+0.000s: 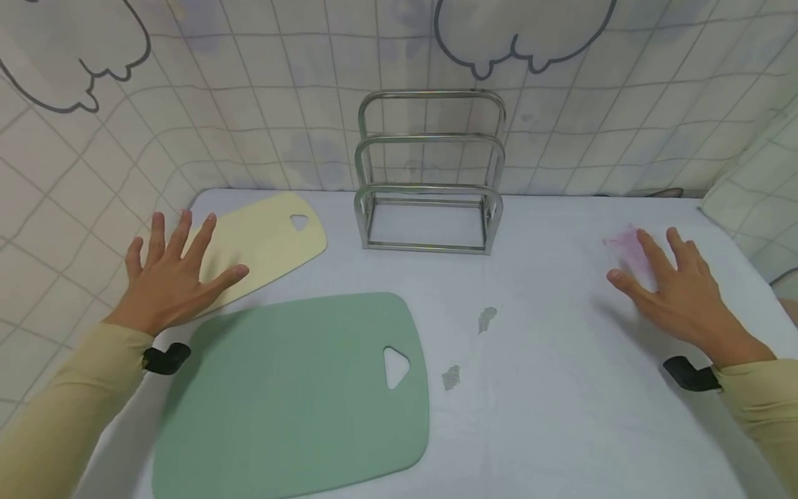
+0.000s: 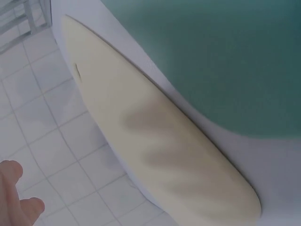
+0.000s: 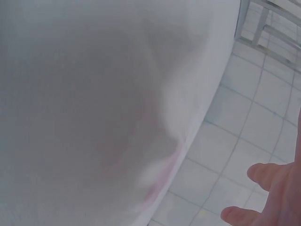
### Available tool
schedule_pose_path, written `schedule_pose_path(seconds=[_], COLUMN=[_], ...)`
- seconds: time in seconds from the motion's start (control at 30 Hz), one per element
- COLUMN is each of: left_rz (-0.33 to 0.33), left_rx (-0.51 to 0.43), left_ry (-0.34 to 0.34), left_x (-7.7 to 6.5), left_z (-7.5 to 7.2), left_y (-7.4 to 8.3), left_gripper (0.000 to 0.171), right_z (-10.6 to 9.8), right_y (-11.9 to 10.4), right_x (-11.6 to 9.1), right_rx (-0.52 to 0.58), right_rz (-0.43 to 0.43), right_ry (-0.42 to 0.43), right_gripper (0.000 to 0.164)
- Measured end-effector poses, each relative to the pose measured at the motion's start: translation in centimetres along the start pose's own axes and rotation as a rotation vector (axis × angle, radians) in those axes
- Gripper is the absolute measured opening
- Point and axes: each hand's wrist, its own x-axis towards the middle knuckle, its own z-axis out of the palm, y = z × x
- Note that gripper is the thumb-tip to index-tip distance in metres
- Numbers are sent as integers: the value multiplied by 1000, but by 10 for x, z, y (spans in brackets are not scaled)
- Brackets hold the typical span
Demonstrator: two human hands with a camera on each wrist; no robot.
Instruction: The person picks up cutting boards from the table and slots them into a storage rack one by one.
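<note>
My left hand (image 1: 167,281) is spread with straight fingers above the cream cutting board (image 1: 268,232), and its shadow falls on that board in the left wrist view. Nearer to me lies a larger green cutting board (image 1: 299,395), flat, its handle hole toward the right. On the right side my right hand (image 1: 682,298) hovers over the white table (image 1: 561,388), fingers apart and holding nothing. A metal rack (image 1: 430,189) with three upright loops stands between the hands at the back of the table.
A pink stain (image 1: 632,249) marks the tabletop by the right fingertips. Two grey patches (image 1: 487,319) show right of the green board. White grid-patterned cloth (image 1: 280,90) with cloud-like outlines hangs behind the table and along its sides. A dark cable (image 1: 663,193) lies at the back right edge.
</note>
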Motion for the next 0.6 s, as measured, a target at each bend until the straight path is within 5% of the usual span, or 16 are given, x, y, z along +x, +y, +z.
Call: schedule_pose_path(seconds=[0.6], left_rz=[36], left_rx=[23], left_ry=[-20], left_x=[1], left_z=[1], left_y=[13], left_gripper=[97], right_z=[3], right_y=[-21], right_x=[0], right_rx=[70], right_rz=[1], right_ry=[11], right_gripper=[93])
